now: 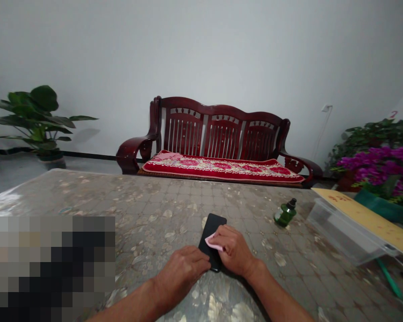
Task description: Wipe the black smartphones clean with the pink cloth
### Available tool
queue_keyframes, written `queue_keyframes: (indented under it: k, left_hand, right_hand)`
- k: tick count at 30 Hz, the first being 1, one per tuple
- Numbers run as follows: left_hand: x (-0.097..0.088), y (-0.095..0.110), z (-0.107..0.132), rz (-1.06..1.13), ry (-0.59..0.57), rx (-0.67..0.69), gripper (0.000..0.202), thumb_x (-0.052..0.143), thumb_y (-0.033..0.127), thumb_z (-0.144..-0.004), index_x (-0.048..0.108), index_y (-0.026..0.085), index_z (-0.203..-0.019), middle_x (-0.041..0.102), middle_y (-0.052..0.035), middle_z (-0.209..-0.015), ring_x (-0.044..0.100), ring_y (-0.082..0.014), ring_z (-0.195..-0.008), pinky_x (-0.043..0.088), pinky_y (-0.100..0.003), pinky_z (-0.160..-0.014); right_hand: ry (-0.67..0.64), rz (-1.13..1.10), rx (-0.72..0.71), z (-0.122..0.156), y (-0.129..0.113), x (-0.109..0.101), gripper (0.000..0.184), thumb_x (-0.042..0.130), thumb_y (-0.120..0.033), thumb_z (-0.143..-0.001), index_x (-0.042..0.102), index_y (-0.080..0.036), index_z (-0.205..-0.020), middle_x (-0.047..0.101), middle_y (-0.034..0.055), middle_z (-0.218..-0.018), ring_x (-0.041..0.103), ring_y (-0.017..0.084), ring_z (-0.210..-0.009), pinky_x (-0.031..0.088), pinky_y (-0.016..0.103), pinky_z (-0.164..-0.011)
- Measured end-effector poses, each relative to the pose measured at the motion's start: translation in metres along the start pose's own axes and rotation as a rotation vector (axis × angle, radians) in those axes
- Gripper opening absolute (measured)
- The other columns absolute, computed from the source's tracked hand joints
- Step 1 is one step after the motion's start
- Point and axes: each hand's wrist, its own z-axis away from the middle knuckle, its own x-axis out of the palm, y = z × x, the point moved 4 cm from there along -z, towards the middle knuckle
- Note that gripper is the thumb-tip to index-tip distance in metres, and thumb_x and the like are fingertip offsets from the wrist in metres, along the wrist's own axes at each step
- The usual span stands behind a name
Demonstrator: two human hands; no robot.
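A black phone (pixel 212 228) lies flat on the patterned table (pixel 161 205), screen up, near the front middle. My left hand (pixel 181 270) rests on the phone's near left edge with its fingers curled against it. My right hand (pixel 235 250) presses a small pink cloth (pixel 212 243) onto the phone's screen, fingers closed over the cloth.
A small green bottle (pixel 285 213) lies on the table right of the phone. A clear plastic box (pixel 347 235) with a yellow sheet on top sits at the right edge. Beyond the table stand a wooden bench (pixel 218 143), a leafy plant (pixel 36 118) and purple flowers (pixel 383 163).
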Motion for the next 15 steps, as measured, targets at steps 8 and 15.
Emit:
queue_keyframes:
  k: [8, 15]
  left_hand:
    - [-0.024, -0.028, -0.016, 0.081, 0.079, -0.15, 0.027, 0.052, 0.012, -0.095, 0.073, 0.022, -0.108, 0.076, -0.0045, -0.104, 0.071, -0.0175, -0.098, 0.056, -0.03, -0.09]
    - [-0.016, -0.06, -0.068, -0.287, -0.275, 0.022, 0.072, 0.059, -0.009, -0.076, 0.055, 0.028, -0.137, 0.051, -0.0117, -0.149, 0.045, -0.0309, -0.139, 0.043, -0.049, -0.109]
  right_hand:
    - [0.523, -0.326, 0.368, 0.01, 0.059, -0.009, 0.032, 0.053, -0.015, -0.079, 0.079, -0.025, -0.094, 0.067, 0.0025, -0.082, 0.063, 0.017, -0.076, 0.049, 0.027, -0.068]
    - [0.667, -0.464, 0.521, 0.015, 0.073, -0.01, 0.025, 0.058, -0.023, -0.074, 0.08, -0.024, -0.086, 0.068, 0.003, -0.082, 0.063, 0.02, -0.08, 0.05, 0.031, -0.076]
